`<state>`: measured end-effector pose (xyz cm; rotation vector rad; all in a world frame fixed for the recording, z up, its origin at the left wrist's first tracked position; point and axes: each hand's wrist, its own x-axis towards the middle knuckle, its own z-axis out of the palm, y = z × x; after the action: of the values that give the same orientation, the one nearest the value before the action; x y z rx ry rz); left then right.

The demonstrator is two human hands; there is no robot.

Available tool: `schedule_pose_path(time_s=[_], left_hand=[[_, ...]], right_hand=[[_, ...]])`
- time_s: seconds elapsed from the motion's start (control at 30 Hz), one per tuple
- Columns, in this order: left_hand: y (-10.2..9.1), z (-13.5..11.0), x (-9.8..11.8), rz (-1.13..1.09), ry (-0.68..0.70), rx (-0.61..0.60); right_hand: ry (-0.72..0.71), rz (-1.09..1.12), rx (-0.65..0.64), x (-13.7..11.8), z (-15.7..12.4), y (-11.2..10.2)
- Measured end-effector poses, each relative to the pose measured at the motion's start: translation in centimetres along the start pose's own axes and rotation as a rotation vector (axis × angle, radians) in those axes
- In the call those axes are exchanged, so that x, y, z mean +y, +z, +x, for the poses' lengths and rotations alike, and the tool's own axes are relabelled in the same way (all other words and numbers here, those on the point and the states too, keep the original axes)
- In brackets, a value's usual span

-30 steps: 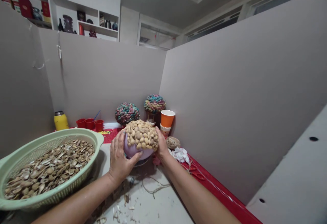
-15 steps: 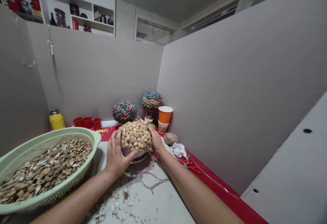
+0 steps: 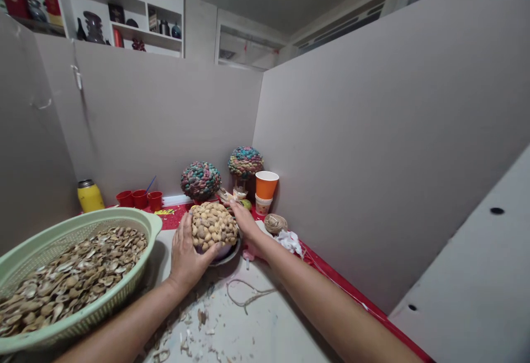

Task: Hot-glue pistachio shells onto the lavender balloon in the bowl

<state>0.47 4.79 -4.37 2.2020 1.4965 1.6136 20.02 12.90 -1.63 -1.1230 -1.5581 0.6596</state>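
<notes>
A purple ball covered with glued nut shells (image 3: pixel 213 226) rests on a dark dish (image 3: pixel 230 256) at the table's middle. My left hand (image 3: pixel 186 255) cups the ball's left and lower side, thumb under its front. My right hand (image 3: pixel 245 222) lies against its right side, fingers stretched toward the back. A pale green basket (image 3: pixel 136 283) at the left holds a heap of loose shells (image 3: pixel 70 277).
Two yarn-wrapped balls (image 3: pixel 201 180) stand at the back beside stacked orange paper cups (image 3: pixel 265 186). Red cups (image 3: pixel 141 198) and a yellow jar (image 3: pixel 90 196) line the back wall. Twine (image 3: pixel 275 223), white scraps (image 3: pixel 290 241), string and shell bits litter the table; grey partitions enclose it.
Both hands have lowered the shell-covered ball away from me and set it on the dark dish. My right hand's fingers have loosened along its side.
</notes>
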Motion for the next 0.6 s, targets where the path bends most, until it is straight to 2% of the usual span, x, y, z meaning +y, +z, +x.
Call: schedule_pose_path(time_s=[0.13,0.33,0.43,0.6], left_hand=[[0.1,-0.2,0.2,0.005,-0.004,-0.003],[-0.1,-0.3,0.7,0.008,-0.064,0.017],[-0.1,-0.3,0.8,0.018,-0.090,0.034],[0.0,-0.4,0.7,0.039,-0.068,0.015]], right_hand=[[-0.025,-0.253,-0.065,0.1,-0.7,-2.6],[0.065,-0.706,-0.227,-0.3,-5.5,-7.4],[0.100,-0.864,-0.335,-1.0,-7.7,-8.1],[0.097,-1.067,-0.465,-2.5,-9.3,-7.5]])
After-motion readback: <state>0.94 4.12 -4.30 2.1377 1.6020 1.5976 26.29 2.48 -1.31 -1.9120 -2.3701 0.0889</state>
